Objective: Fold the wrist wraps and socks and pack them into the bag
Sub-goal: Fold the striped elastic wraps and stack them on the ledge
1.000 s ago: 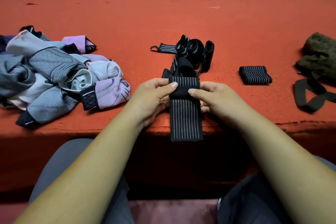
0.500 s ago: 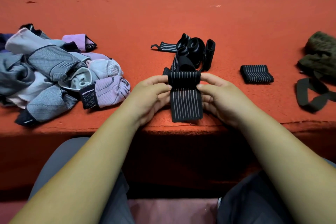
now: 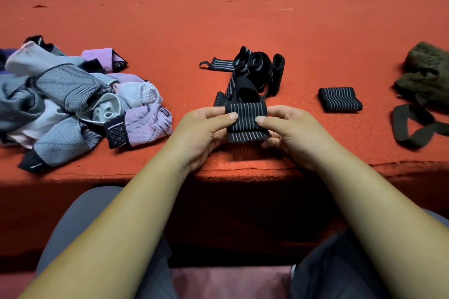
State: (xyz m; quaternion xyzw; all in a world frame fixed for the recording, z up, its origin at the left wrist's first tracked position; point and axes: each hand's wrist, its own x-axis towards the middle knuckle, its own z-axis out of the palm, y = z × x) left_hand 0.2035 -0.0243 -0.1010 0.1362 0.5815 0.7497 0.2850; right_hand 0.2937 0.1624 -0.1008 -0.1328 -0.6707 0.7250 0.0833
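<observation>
The striped wrist wrap (image 3: pixel 246 121) looks springy, so the likeliest slip is the roll coming loose. If either thumb lifts before the short tail hanging under the roll is wound in, the layers could spring open and the fold would have to be redone. A dark piece just behind the roll may belong to the heap of loose wraps (image 3: pixel 255 68). Whether the two are joined cannot be told, but a snag there could drag the tangle forward.

The wrap is in the lower middle of the frame, held just above the near edge of the red bench (image 3: pixel 243 19), between the two hands. The left hand (image 3: pixel 201 128) pinches its left end, thumb on top and fingers curled beneath. The right hand (image 3: pixel 289 128) pinches the right end the same way.

One folded wrap (image 3: pixel 339 99) lies right of the right hand, apart from it. The green bag (image 3: pixel 427 73) sits at the right edge. The socks (image 3: pixel 73 99) lie heaped at the left, not yet folded.
</observation>
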